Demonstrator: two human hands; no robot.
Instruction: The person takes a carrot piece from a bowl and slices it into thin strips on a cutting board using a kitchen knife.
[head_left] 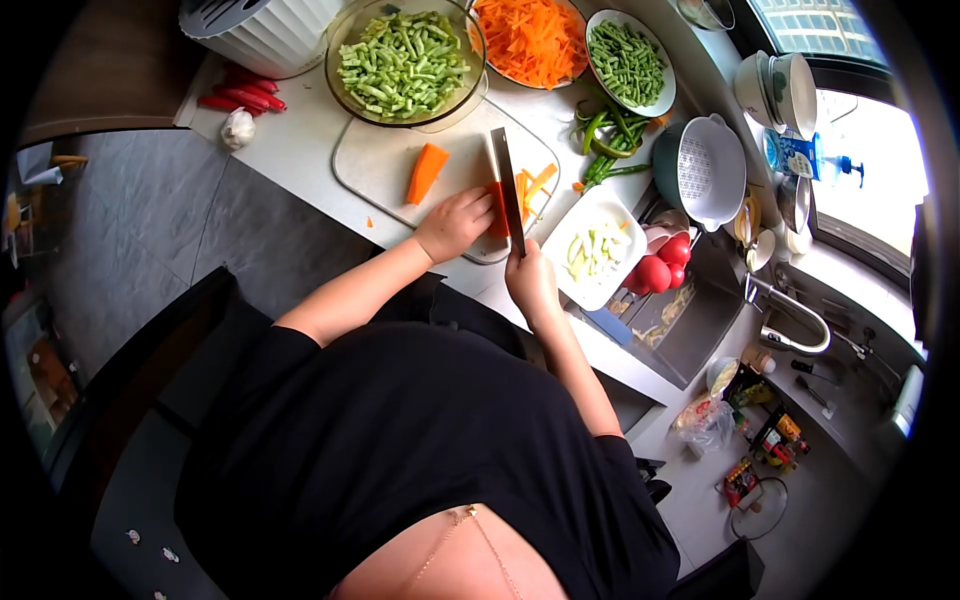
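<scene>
On the white cutting board (375,165), my left hand (457,226) presses a carrot piece (498,212), its fingers together. My right hand (532,280) is wrapped round the handle of a knife (508,185), whose blade stands on edge just right of that piece. Cut carrot strips (538,188) lie beyond the blade. A thicker carrot chunk (427,173) rests on the board to the left. Beside the board, near my right hand, a white tray (622,275) holds pale green slices.
A glass bowl of chopped greens (405,65), a bowl of shredded carrot (530,40) and a bowl of cut beans (628,62) stand behind. Green peppers (610,140), a colander (700,170) and tomatoes (655,273) are at the right. Garlic (238,129) and red chillies (243,92) lie left.
</scene>
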